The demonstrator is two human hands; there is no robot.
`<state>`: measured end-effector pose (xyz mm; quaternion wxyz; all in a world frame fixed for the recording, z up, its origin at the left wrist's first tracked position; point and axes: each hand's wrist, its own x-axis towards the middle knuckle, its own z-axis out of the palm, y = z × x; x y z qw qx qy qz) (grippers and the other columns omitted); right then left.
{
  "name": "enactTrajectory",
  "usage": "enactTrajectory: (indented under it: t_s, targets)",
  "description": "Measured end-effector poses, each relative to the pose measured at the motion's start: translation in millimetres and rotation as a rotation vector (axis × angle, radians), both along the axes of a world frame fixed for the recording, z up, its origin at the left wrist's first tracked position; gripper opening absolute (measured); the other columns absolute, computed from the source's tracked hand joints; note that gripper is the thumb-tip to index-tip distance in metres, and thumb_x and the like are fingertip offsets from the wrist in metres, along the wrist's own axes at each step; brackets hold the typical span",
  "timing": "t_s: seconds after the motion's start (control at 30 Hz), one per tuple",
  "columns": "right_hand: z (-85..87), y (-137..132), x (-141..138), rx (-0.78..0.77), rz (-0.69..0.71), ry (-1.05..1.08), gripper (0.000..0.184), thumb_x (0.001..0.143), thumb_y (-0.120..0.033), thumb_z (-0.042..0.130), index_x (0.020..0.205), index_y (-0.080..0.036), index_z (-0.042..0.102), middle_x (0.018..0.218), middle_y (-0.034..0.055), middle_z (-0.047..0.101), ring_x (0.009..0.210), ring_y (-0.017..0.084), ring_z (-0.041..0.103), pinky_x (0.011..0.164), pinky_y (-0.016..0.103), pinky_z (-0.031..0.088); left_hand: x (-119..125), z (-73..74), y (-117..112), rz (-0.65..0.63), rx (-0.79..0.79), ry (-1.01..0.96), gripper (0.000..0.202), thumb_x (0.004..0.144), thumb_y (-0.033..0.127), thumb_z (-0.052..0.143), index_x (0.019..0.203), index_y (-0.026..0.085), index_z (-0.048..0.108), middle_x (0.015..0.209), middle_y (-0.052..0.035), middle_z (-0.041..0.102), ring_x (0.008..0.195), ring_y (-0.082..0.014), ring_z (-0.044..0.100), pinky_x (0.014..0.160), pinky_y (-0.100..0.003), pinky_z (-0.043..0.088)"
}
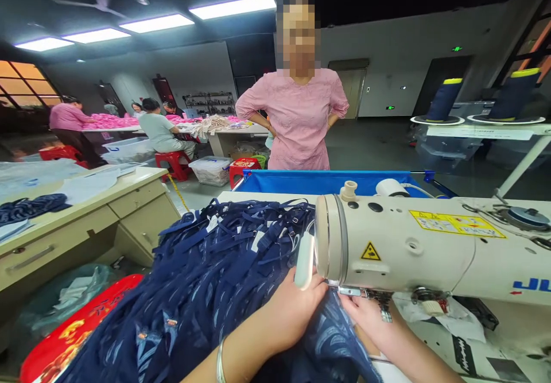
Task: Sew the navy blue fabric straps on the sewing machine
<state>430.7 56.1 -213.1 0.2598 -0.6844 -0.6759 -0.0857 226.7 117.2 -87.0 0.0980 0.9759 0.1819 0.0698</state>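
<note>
From the head camera, a cream sewing machine (pixel 400 251) stands with its rounded end facing left, a pale oblong piece (pixel 305 262) hanging at that end. Below the sewing machine's end, the person's 2 bare hands meet at a navy patterned cloth (pixel 338 340). The left hand (pixel 297 311), beside the sewing machine's end, has bent fingers at the cloth; the pale piece covers part of it, so I cannot tell whether it grips. The right hand (pixel 365 317), under the sewing machine's arm, reaches to the cloth's other side with fingers partly hidden; its grip cannot be told either. A bracelet (pixel 220 360) circles the left wrist. Left of the sewing machine, a large heap of navy garments (pixel 224 268) with straps and white tags spreads over the tabletop (pixel 267 197). Behind the sewing machine is a blue cloth bin (pixel 322 182), and beyond it a person in a pink top (pixel 301 119) faces forward, elbows out. Above the sewing machine's far right, 2 navy thread cones (pixel 445 100) stand on a rack. Far left of the sewing machine is a drawered desk (pixel 99 222), with a red stool (pixel 86 325) near it.
</note>
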Motion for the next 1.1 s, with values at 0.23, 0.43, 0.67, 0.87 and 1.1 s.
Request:
enactTrajectory:
  t_s: [0.23,0.43,0.67,0.87,1.1]
  targets:
    - [7.3,4,-2,-0.018,0.015,-0.095,0.037,0.090,-0.024,0.033,0.073,-0.023,0.067,0.065,0.0014,0.067,0.058,0.020,0.063,0.062,0.030,0.052,4,5.0,-2,0.012,-0.046,-0.046,0.033,0.084,0.007,0.039,0.110,0.020,0.054,0.117,-0.0053,0.059,0.121,-0.0224,0.044,0.104,-0.041,0.031]
    - [13.8,-9,9,-0.019,0.156,-0.172,0.040,0.090,-0.020,0.029,0.099,-0.030,0.067,0.082,0.0018,0.069,0.072,0.021,0.065,0.071,0.033,0.053,5,-2.5,1,0.034,-0.042,-0.019,0.025,0.087,0.011,0.042,0.106,0.019,0.056,0.115,-0.0064,0.060,0.115,-0.0223,0.049,0.104,-0.042,0.031]
    - [-29.7,6,9,0.063,0.021,-0.154,0.034,0.086,-0.025,0.036,0.082,-0.029,0.070,0.060,0.0041,0.066,0.051,0.022,0.061,0.056,0.034,0.051,8,10.0,-12,0.065,-0.080,0.035,0.033,0.086,0.011,0.041,0.115,0.017,0.054,0.117,-0.0092,0.060,0.112,-0.0219,0.052,0.100,-0.038,0.037]
    - [-25.6,10,3,0.078,-0.006,-0.101,0.035,0.085,-0.025,0.037,0.063,-0.028,0.065,0.040,-0.0012,0.054,0.030,0.015,0.046,0.036,0.025,0.037,15,-1.3,0,0.175,-0.089,0.033,0.026,0.093,0.017,0.039,0.106,0.023,0.060,0.113,-0.0047,0.063,0.112,-0.0203,0.054,0.098,-0.036,0.040]
    - [-0.7,3,-8,0.059,-0.001,0.002,0.033,0.084,-0.036,0.044,0.058,-0.027,0.061,0.043,-0.0044,0.056,0.038,0.013,0.052,0.042,0.021,0.040,4,-10.1,3,0.218,0.015,0.156,0.030,0.093,0.018,0.042,0.121,0.021,0.053,0.126,-0.0089,0.057,0.125,-0.0259,0.043,0.107,-0.051,0.027]
